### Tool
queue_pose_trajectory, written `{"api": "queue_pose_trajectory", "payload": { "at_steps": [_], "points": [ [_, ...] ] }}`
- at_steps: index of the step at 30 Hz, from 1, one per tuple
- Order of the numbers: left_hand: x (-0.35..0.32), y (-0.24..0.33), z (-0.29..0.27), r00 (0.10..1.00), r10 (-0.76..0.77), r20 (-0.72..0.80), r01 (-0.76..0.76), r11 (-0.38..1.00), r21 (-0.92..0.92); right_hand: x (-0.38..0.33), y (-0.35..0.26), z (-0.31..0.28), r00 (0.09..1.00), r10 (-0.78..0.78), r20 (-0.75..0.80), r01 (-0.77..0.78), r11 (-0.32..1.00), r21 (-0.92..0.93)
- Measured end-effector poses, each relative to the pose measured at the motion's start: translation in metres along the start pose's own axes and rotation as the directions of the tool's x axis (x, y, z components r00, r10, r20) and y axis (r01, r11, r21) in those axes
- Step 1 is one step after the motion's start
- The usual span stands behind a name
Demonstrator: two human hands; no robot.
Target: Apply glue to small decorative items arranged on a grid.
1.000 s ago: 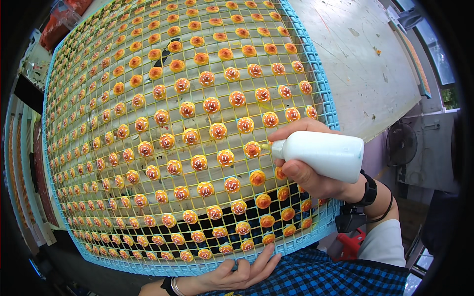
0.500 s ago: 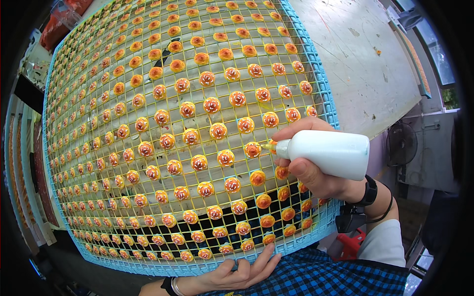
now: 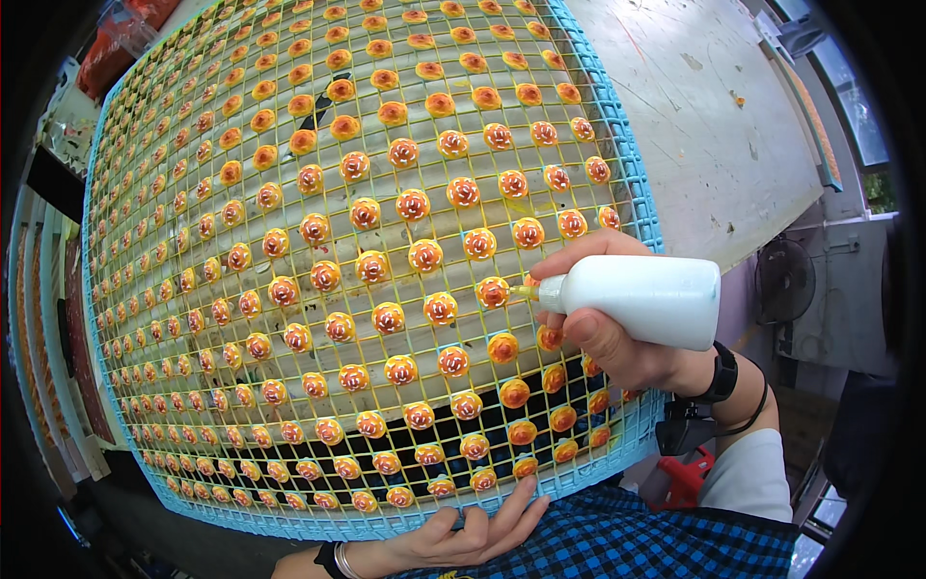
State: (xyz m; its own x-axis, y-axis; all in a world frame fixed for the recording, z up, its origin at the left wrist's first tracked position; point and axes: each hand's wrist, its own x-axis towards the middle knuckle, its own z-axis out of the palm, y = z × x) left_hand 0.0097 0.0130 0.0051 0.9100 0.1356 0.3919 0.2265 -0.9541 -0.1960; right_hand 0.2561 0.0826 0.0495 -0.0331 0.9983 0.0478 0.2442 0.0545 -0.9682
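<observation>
My right hand (image 3: 617, 328) is wrapped around a white squeeze bottle (image 3: 648, 299), held nearly level. Its narrow yellowish nozzle (image 3: 524, 290) points left, just beside an orange-yellow flower-shaped piece (image 3: 493, 291) that carries white dabs. That piece is one of many in rows on a yellow wire grid (image 3: 463, 323) with a blue woven rim (image 3: 617, 116). Most pieces to its left bear white dabs, while plain orange ones (image 3: 503, 347) lie nearer and to the right. Along the near rim rests my left hand (image 3: 473, 536), fingers stretched and slightly apart, holding nothing visible; its thumb cannot be made out.
Beneath the grid and beyond its right side is a worn grey tabletop (image 3: 694, 125). A dark fan (image 3: 786, 278) stands at the right, with a red object (image 3: 685, 480) below by my arm. Long framed panels (image 3: 43, 318) lean at the far left.
The bottle's nozzle has shifted very slightly back to the right from the flower-shaped piece, which shows white dabs more plainly. My left hand stays in place.
</observation>
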Motion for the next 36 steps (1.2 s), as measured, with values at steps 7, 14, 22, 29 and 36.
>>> {"api": "queue_pose_trajectory", "payload": {
  "at_steps": [7,14,22,29,36],
  "points": [
    [0.0003,-0.0022,0.0003,1.0,0.008,-0.012,-0.008,1.0,0.017,-0.0019,0.0009,-0.0007,1.0,0.02,0.013,-0.021,0.999,0.038],
    [0.0012,-0.0029,0.0001,1.0,0.015,-0.004,-0.015,1.0,0.025,-0.0006,0.0039,0.0,0.999,-0.038,0.004,0.038,0.999,-0.001],
    [0.0021,-0.0056,-0.0012,1.0,0.03,0.002,-0.03,0.999,0.025,-0.0021,0.005,0.0004,0.998,-0.063,0.006,0.063,0.998,0.016],
    [0.0011,-0.0049,-0.0003,0.999,0.035,-0.004,-0.035,0.999,0.018,0.0012,0.0044,-0.0018,0.984,-0.165,0.063,0.172,0.976,-0.134],
    [0.0028,-0.0071,-0.0012,0.999,0.036,-0.003,-0.036,0.999,0.027,-0.0012,0.0021,-0.001,0.999,-0.024,0.026,0.024,1.0,0.014]
  ]
}}
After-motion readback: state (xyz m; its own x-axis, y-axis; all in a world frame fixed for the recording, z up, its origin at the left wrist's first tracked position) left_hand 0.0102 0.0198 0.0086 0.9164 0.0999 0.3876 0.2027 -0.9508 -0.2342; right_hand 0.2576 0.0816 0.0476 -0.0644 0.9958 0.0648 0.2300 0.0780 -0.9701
